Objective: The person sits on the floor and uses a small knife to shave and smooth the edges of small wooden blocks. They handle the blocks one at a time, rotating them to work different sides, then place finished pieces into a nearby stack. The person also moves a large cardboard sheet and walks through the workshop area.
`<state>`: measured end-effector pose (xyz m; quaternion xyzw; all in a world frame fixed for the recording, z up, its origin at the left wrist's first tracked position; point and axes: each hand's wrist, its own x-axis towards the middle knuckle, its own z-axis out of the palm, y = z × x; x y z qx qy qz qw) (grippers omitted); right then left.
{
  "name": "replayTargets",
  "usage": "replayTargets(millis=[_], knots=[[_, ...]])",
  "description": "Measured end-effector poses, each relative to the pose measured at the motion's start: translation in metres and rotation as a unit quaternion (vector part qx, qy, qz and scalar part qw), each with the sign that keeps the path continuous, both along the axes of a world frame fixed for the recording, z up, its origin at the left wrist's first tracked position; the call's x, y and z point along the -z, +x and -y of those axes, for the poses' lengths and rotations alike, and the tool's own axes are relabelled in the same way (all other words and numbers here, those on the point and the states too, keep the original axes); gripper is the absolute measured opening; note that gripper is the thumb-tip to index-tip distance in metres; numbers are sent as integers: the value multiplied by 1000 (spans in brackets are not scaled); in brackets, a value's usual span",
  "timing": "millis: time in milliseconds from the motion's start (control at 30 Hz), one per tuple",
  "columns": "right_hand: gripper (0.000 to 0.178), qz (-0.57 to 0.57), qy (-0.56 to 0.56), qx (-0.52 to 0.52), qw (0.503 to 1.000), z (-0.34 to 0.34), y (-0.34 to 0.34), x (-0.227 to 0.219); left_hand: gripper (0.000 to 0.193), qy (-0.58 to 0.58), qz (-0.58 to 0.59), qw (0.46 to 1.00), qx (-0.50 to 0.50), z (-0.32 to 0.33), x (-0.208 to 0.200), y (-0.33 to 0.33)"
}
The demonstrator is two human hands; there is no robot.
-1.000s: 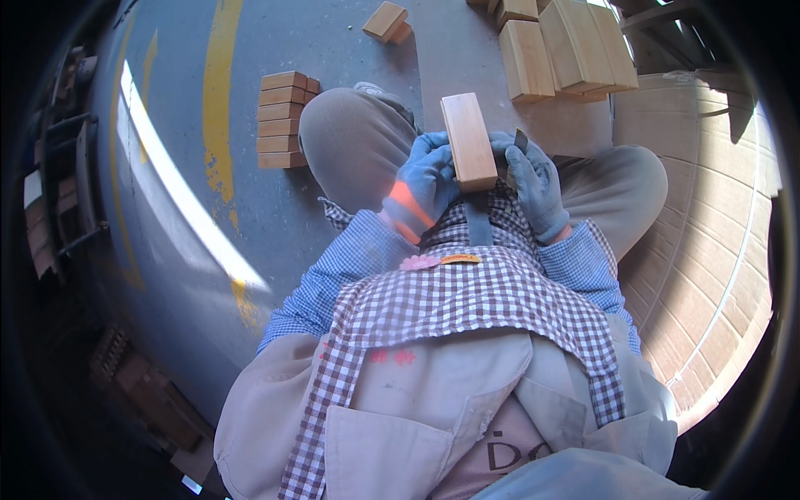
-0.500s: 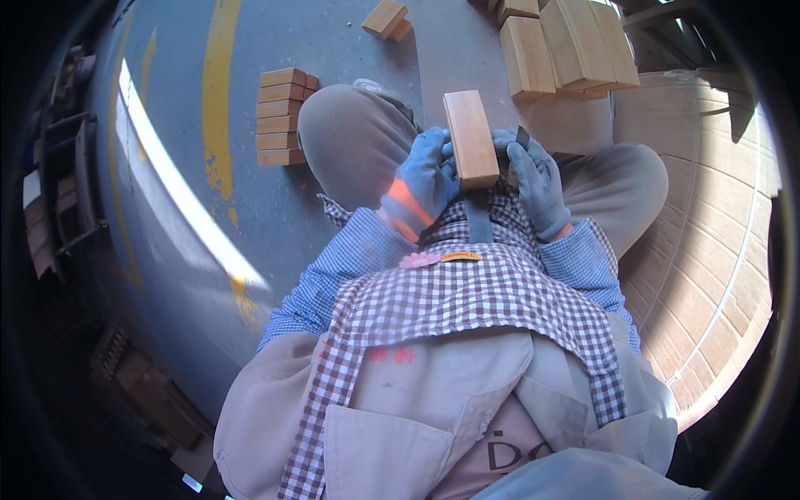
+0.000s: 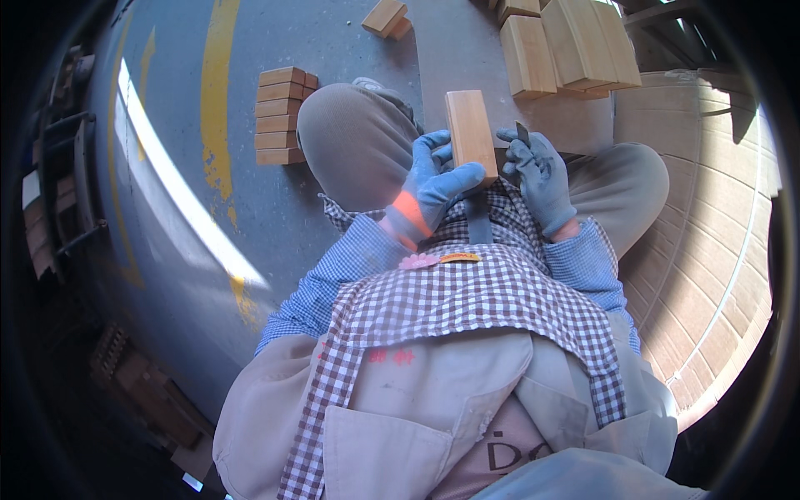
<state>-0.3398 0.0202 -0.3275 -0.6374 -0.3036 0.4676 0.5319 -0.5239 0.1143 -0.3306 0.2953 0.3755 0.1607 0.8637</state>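
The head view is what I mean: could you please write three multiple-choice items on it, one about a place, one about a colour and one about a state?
1. Where is the neat stack of wooden blocks?
A. on the floor to the left of the person's knee
B. on the person's lap
C. on the brick paving at the right

2. What colour are the person's gloves?
A. yellow
B. blue
C. white

3. How does the left hand stand to the wooden block?
A. apart from it
B. gripping its near end
C. flat beneath it on the floor

Answers:
1 A, since the stack sits on the grey floor beside the left knee.
2 B, since both gloves show blue, the left with an orange band.
3 B, since its fingers wrap the block's near end, while the right hand holds a small dark tool beside it.
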Motion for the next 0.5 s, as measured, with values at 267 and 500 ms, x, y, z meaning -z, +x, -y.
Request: replayTargets(millis=[267, 500], knots=[[31, 89, -63, -36, 993, -1, 11, -31, 84, 25, 2, 1000, -2, 1, 9, -2], [28, 279, 89, -81, 953, -10, 6, -29, 85, 42, 19, 999, -2, 1, 13, -4]])
